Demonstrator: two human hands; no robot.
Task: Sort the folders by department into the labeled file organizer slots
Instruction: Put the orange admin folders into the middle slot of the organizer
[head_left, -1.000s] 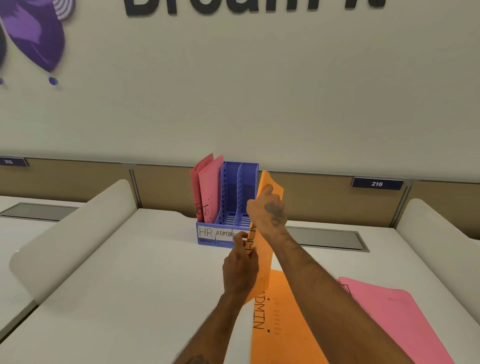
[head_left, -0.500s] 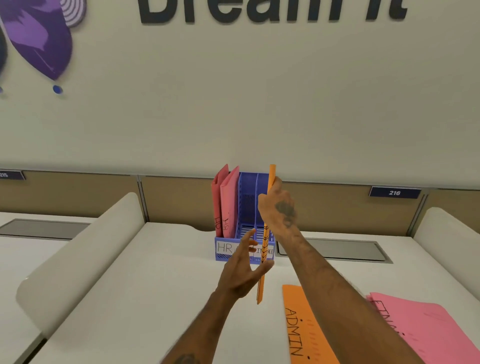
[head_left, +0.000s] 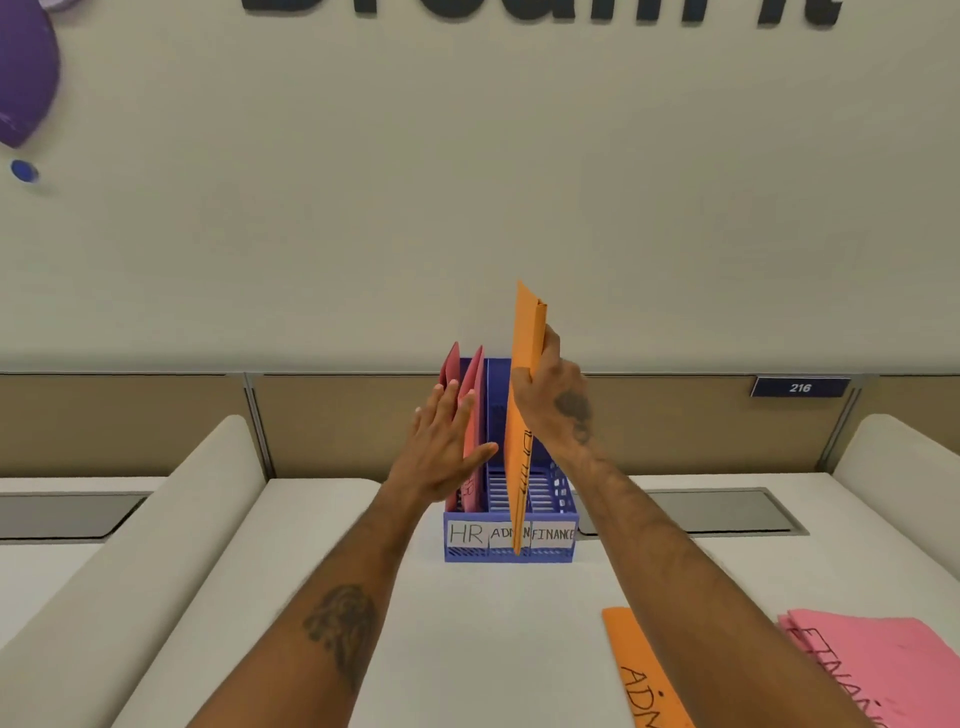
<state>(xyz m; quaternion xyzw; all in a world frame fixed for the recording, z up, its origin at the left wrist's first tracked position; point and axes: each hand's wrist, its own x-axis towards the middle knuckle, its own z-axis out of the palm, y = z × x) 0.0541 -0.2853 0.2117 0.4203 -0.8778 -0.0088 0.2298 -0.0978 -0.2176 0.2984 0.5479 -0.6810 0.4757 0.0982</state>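
The blue file organizer (head_left: 483, 554) stands at the far side of the white tabletop (head_left: 467, 649). Its front carries handwritten labels: "HR" on the left, "FINANCE" on the right, and between them "ADM" with the rest covered. Two red folders (head_left: 474, 379) stand in the HR slot; one reads "HR" low down.

The right hand (head_left: 550, 400) grips an orange folder (head_left: 527, 338) by its right edge, fingers curled round it. The folder is seen almost edge-on, long axis upright and leaning slightly right at the top. Its lower corner lies across the middle label. The dark lettering on its face is too foreshortened to read.

The left hand (head_left: 441, 452) is spread flat, fingers straight, in front of the red folders.

At the near right lie a second orange folder (head_left: 649, 675), reading "ADM" before the frame cuts it, and a pink folder (head_left: 872, 660) reading "FINA". A wall plate (head_left: 800, 387) reads "216". Large dark wall letters (head_left: 519, 8) are cut off at the top.
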